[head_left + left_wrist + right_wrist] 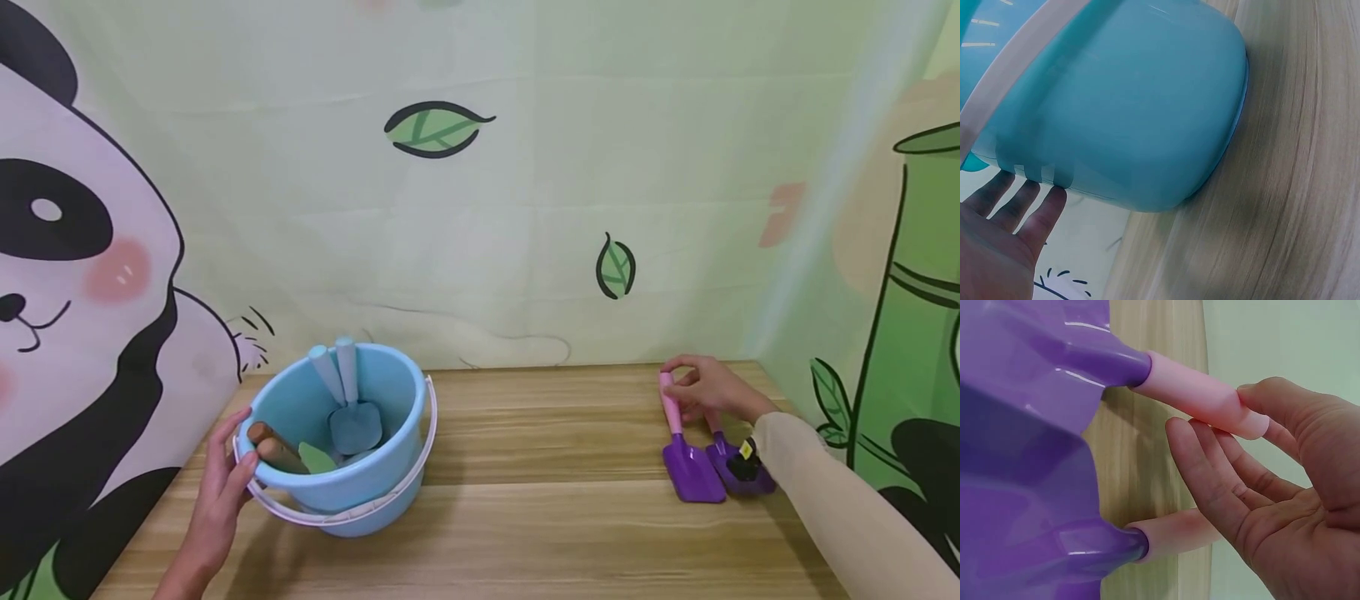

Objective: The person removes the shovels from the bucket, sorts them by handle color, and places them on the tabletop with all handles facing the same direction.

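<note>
A light blue bucket [352,492] with a white handle stands on the left of the table. My left hand [213,496] rests against its outer side near the rim; in the left wrist view, straight fingers [1041,215] touch the wall. Inside lean toy shovels with blue handles [347,371], brown cylindrical pieces [277,454] and a green piece [317,458]. Far right, my right hand [708,387] pinches the pink handle [1197,394] of a purple toy shovel [693,475]. A second purple shovel [723,450] lies beside it, partly hidden by the wrist camera.
The wood-grain table [540,517] ends at a cloth backdrop [525,208] printed with leaves. A printed panda [90,317] covers the left side, and printed bamboo [915,333] the right.
</note>
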Tool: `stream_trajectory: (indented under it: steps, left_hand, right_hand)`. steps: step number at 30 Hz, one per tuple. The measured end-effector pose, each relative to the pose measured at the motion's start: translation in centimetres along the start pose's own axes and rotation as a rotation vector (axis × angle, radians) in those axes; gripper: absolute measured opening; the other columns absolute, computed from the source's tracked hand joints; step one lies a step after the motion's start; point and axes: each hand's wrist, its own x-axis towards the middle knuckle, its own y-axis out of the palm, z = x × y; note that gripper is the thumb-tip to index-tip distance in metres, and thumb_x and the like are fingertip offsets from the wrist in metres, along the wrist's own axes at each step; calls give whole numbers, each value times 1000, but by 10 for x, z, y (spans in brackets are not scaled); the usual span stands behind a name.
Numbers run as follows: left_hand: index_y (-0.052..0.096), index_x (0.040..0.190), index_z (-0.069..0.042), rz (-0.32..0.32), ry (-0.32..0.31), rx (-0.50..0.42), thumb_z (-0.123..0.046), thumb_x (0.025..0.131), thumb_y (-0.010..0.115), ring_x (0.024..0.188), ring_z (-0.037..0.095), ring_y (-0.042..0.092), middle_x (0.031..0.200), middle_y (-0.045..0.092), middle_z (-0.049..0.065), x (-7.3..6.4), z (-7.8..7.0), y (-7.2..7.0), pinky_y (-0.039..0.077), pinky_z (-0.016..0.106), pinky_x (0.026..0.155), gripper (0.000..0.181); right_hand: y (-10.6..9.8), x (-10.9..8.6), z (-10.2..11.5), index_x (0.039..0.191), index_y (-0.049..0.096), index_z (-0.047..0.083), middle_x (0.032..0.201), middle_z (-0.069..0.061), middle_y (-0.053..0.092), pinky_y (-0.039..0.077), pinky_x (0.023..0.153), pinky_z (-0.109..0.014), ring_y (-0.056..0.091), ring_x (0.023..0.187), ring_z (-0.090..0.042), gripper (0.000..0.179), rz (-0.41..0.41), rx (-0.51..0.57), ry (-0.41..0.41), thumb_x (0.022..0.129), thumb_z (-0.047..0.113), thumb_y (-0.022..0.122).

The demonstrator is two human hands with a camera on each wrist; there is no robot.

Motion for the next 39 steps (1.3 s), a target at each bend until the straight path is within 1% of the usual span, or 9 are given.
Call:
stream_trajectory:
  steps: [3,8,13,17,23,31,35,39]
  left_hand:
    - [20,163,-25,1,2,-2,-16,110,38,124,4,45,152,30,2,0,0,0,51,21,80,57]
    - [19,163,-26,2,-5,12,-17,110,38,125,4,43,155,27,5,1,-1,0,50,21,80,57]
    - [19,163,-26,2,-4,16,-17,110,38,124,3,44,155,27,6,0,-1,0,51,22,79,57]
    - [19,163,-26,4,-3,29,-17,110,38,124,1,44,155,27,5,0,-1,0,51,22,79,57]
    - [19,163,-26,-5,-12,56,-18,110,38,122,3,45,153,28,3,0,-2,1,50,21,80,57]
    - [18,163,-27,-3,-17,76,-19,110,38,121,2,46,156,25,7,1,-1,0,49,20,81,57]
    - [18,163,-27,1,-21,75,-20,110,38,122,3,45,156,25,9,1,-2,0,49,20,81,57]
    - [17,163,-27,4,-21,81,-21,111,38,122,3,45,156,25,9,1,-3,0,49,20,82,57]
  right_hand:
    - [0,0,0,144,46,-3,109,-26,60,61,69,-45,72,77,-28,51,15,-14,6,101,16,67]
    - [0,1,-2,144,45,-7,104,-24,59,61,66,-45,72,73,-31,49,50,-14,0,103,13,64]
    - [2,3,-4,143,45,-5,102,-22,58,61,65,-44,71,72,-28,48,48,-16,24,102,13,64]
    - [3,3,-4,142,46,-4,102,-22,58,61,66,-45,71,73,-28,46,52,-19,48,103,12,63]
    - [4,0,-3,141,46,-5,105,-22,58,61,65,-45,70,73,-27,46,57,-12,27,102,10,63]
    - [5,-3,1,140,45,-7,105,-24,57,61,65,-46,70,72,-29,47,64,-21,16,101,7,65]
    - [5,-4,2,141,44,-8,109,-27,56,61,65,-46,70,75,-29,47,66,-40,13,100,6,65]
    - [5,-4,3,142,44,-7,111,-27,56,61,65,-45,70,76,-30,49,65,-46,22,100,7,65]
